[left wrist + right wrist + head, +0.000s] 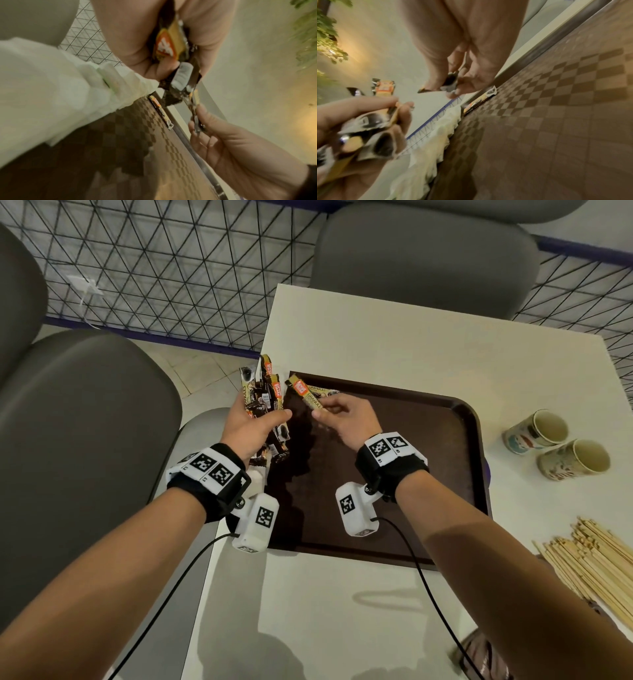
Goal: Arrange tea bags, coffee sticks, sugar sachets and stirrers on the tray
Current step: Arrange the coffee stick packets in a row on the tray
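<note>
My left hand (pixel 263 417) grips a bundle of black and gold coffee sticks (pixel 265 395) over the left rim of the dark brown tray (pixel 394 474). Just to its right, my right hand (pixel 323 410) pinches one gold coffee stick (pixel 303 392) by its end, above the tray's far left corner. Another coffee stick (pixel 160 112) lies flat on the tray along the far rim. In the right wrist view the pinched stick's end (pixel 449 82) shows between thumb and fingers. Wooden stirrers (pixel 589 556) lie heaped on the table at the right.
Two paper cups (pixel 534 433) (pixel 575 460) lie on their sides right of the tray. A white crumpled heap (pixel 60 94) sits at the tray's left edge under my left wrist. Grey chairs (pixel 85 440) stand left and behind; a dark bag (pixel 479 659) lies near the front.
</note>
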The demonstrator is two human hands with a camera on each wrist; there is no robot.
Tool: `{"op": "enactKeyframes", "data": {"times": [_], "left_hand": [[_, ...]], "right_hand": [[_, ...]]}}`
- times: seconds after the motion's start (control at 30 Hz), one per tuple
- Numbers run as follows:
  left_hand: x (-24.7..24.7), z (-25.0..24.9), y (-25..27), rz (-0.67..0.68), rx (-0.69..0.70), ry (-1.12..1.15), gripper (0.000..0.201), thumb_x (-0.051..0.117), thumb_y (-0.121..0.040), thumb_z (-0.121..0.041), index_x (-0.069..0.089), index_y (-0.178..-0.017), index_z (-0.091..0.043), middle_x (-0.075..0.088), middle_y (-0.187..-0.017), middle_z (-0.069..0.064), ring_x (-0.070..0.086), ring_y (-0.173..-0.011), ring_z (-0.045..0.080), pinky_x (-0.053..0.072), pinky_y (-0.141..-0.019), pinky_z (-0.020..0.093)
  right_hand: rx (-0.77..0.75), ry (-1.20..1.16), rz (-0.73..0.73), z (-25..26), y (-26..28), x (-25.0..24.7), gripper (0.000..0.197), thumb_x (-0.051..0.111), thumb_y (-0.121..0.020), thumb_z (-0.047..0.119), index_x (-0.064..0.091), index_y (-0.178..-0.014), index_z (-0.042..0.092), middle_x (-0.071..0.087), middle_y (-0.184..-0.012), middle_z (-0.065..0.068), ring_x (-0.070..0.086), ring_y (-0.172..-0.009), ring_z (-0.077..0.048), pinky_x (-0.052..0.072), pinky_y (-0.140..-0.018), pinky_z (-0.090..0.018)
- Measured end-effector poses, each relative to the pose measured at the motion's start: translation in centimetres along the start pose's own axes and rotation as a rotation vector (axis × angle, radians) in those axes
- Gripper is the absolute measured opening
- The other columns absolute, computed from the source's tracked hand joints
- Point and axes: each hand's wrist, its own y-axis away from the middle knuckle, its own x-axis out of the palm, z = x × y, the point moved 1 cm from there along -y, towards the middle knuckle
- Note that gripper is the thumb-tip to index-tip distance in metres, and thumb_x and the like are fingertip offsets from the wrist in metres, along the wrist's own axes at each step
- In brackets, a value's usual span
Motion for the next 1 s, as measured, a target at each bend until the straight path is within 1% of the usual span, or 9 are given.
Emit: {"op": "enactKeyframes", "data": {"times": [0.1, 0.17, 0.27, 0.3, 0.37, 0.47, 0.57, 0.77, 1.0], "left_hand": [[-0.2, 0.1, -0.2, 0.001, -0.015, -0.016, 0.054, 0.077, -0.075, -0.009, 0.053, -0.123, -0.017, 0.068, -0.108, -0.002, 0.066, -0.099, 0.013, 0.051, -0.082, 0.025], [-0.3, 0.2, -0.4, -0.003, -0.022, -0.029, 0.055, 0.077, -0.076, -0.01, 0.052, -0.124, -0.017, 0.068, -0.11, -0.001, 0.065, -0.101, 0.013, 0.051, -0.086, 0.028], [-0.1, 0.2, -0.6, 0.006, -0.017, -0.043, 0.056, 0.076, -0.076, -0.009, 0.051, -0.126, -0.016, 0.067, -0.112, 0.0, 0.064, -0.102, 0.014, 0.051, -0.088, 0.028], [-0.1, 0.1, -0.8, 0.012, -0.012, -0.045, 0.057, 0.076, -0.076, -0.009, 0.051, -0.126, -0.016, 0.067, -0.112, 0.0, 0.064, -0.103, 0.014, 0.05, -0.09, 0.029], [0.0, 0.1, -0.9, 0.018, -0.006, -0.056, 0.058, 0.077, -0.076, -0.008, 0.051, -0.127, -0.016, 0.067, -0.113, 0.0, 0.064, -0.104, 0.014, 0.05, -0.092, 0.03], [0.2, 0.0, -1.1, 0.027, 0.002, -0.058, 0.056, 0.076, -0.077, -0.007, 0.051, -0.127, -0.015, 0.066, -0.11, -0.002, 0.064, -0.101, 0.012, 0.05, -0.088, 0.025], [0.3, 0.0, -1.2, 0.036, 0.008, -0.073, 0.057, 0.074, -0.078, -0.006, 0.049, -0.128, -0.014, 0.065, -0.108, -0.005, 0.062, -0.097, 0.006, 0.048, -0.081, 0.017], [0.1, 0.2, -1.6, 0.039, -0.014, -0.101, 0.06, 0.076, -0.077, -0.01, 0.049, -0.13, -0.015, 0.065, -0.116, 0.0, 0.062, -0.105, 0.013, 0.048, -0.092, 0.028], [0.3, 0.2, -1.7, 0.037, -0.013, -0.096, 0.06, 0.076, -0.077, -0.009, 0.048, -0.13, -0.013, 0.065, -0.115, 0.001, 0.062, -0.105, 0.013, 0.049, -0.09, 0.025]], "right_hand": [[-0.008, 0.225, -0.158, -0.7, -1.1, -1.1, 0.025, 0.076, -0.078, 0.018, 0.073, -0.103, 0.016, 0.064, -0.081, 0.006, 0.056, -0.069, -0.002, 0.044, -0.069, -0.012], [0.002, 0.341, -0.153, -0.8, -1.7, -1.4, 0.024, 0.075, -0.08, 0.018, 0.073, -0.104, 0.019, 0.064, -0.086, 0.008, 0.056, -0.078, -0.002, 0.04, -0.07, -0.01], [0.03, 0.475, -0.117, -0.5, -2.8, -1.3, 0.022, 0.069, -0.084, 0.014, 0.072, -0.105, 0.018, 0.056, -0.077, 0.011, 0.053, -0.083, -0.008, 0.041, -0.075, -0.016], [0.034, 0.52, -0.108, -0.4, -3.2, -1.2, 0.021, 0.068, -0.085, 0.014, 0.071, -0.106, 0.018, 0.055, -0.077, 0.009, 0.052, -0.083, -0.009, 0.043, -0.078, -0.019], [0.044, 0.59, -0.095, -0.4, -4.0, -1.0, 0.021, 0.066, -0.087, 0.014, 0.07, -0.107, 0.018, 0.061, -0.089, 0.0, 0.056, -0.088, -0.014, 0.046, -0.084, -0.022], [0.03, 0.647, -0.103, -0.6, -4.7, -0.8, 0.021, 0.065, -0.088, 0.017, 0.07, -0.108, 0.016, 0.066, -0.11, -0.005, 0.061, -0.103, -0.02, 0.044, -0.087, -0.022], [-0.008, 0.703, -0.101, -1.0, -4.9, -0.7, 0.024, 0.068, -0.085, 0.022, 0.07, -0.108, 0.016, 0.062, -0.116, -0.004, 0.058, -0.107, -0.021, 0.046, -0.09, -0.028], [-0.113, 0.844, -0.086, -1.5, -4.9, -0.3, 0.03, 0.07, -0.083, 0.022, 0.068, -0.112, 0.013, 0.052, -0.119, -0.008, 0.048, -0.114, -0.022, 0.044, -0.092, -0.032], [-0.116, 0.855, -0.069, -1.2, -5.4, 0.2, 0.03, 0.068, -0.085, 0.023, 0.067, -0.114, 0.013, 0.054, -0.119, -0.008, 0.051, -0.113, -0.023, 0.044, -0.093, -0.032]]}}
